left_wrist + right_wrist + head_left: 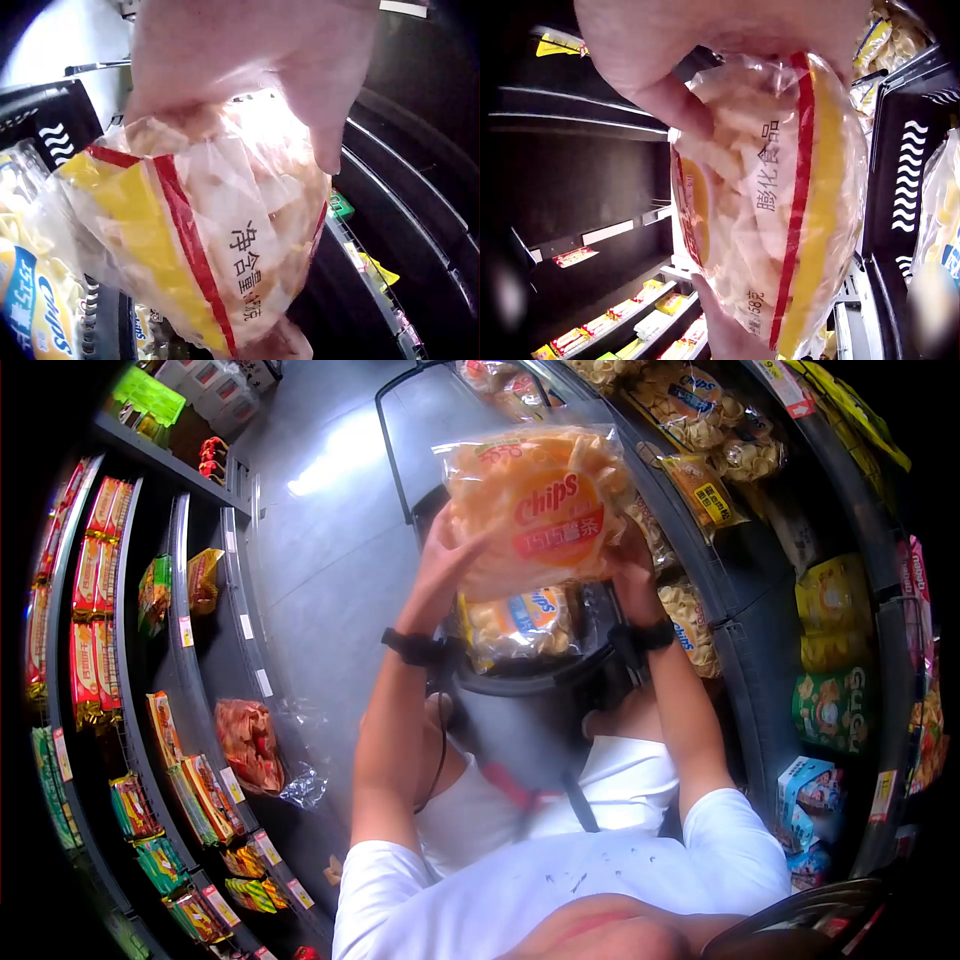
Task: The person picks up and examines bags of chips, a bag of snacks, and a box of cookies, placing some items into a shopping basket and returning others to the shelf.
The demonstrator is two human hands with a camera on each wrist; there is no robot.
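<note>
A large clear bag of orange chips (540, 500) with a red "Chips" label is held up in front of the body, above a black shopping basket (530, 685). My left hand (450, 565) grips its left side, thumb lying over the front. On the opposite side my right hand (632, 560) grips it, partly hidden behind the bag. The left wrist view has the left hand (255, 52) spread over the bag's yellow-and-red striped edge. In the right wrist view, the right hand (727, 52) curls over the other edge. Below, another chips bag (525, 622) with a blue-and-orange label lies inside the basket.
Shelves with red snack packs (95, 590) run along the left. On the right, a shelf (710, 550) carries several chips bags (690, 625), a green pack (832, 708) and a blue box (808, 790). A reddish bag (250, 745) sits low on the left; grey floor (310, 560) lies between.
</note>
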